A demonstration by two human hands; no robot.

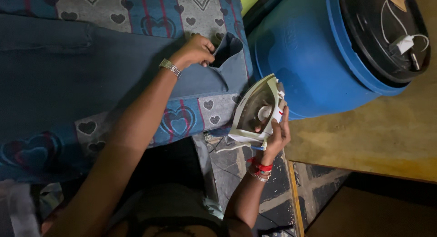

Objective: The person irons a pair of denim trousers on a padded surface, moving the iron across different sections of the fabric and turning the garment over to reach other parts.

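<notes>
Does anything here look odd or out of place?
Mildly: the right hand holds the white iron tilted on edge off the heart-patterned cloth, while the left hand pinches the jeans. A charger lies loose on the blue barrel.

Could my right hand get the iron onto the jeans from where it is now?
Probably yes. The right hand holds the iron just off the edge of the heart-patterned cloth, nothing lies between it and the jeans, and the left hand pins only their far corner.

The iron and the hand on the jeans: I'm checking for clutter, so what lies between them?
In the head view, only the heart-patterned cloth and jeans lie between the iron and left hand.
</notes>
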